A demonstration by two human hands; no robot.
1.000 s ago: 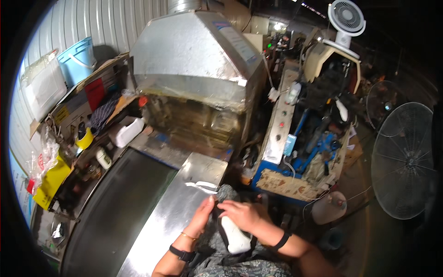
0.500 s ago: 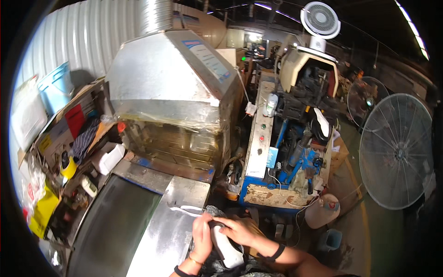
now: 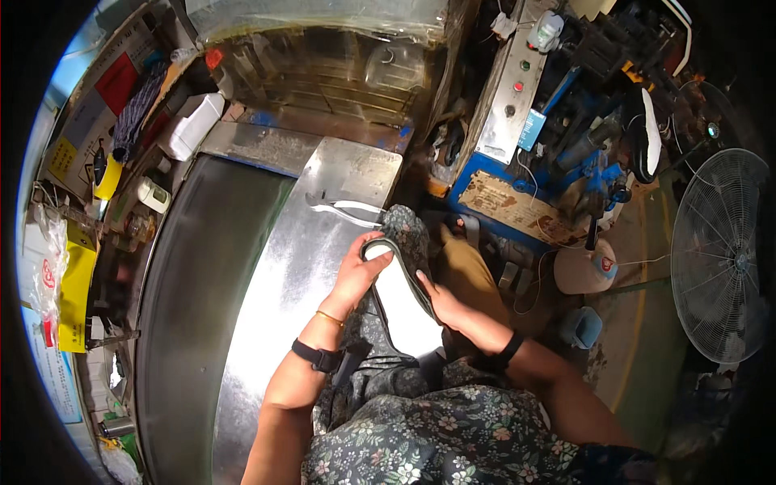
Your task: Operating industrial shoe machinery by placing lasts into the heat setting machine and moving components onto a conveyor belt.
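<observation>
Shoe sole [image 3: 402, 303] now lower, clasped between left hand [image 3: 360, 271] and right hand [image 3: 440, 301].

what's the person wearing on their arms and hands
Both forearms are bare, with no sleeves or gloves. The left hand has a thin gold bracelet at the wrist and a black watch below it. The right hand has a black band on its wrist.

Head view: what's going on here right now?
A seated person in a floral garment holds a white shoe sole with a dark rim over their lap, the left hand gripping its top end, the right hand along its side. Beside them runs a metal conveyor table with two thin white strips lying on it. A standing fan is at right.
</observation>
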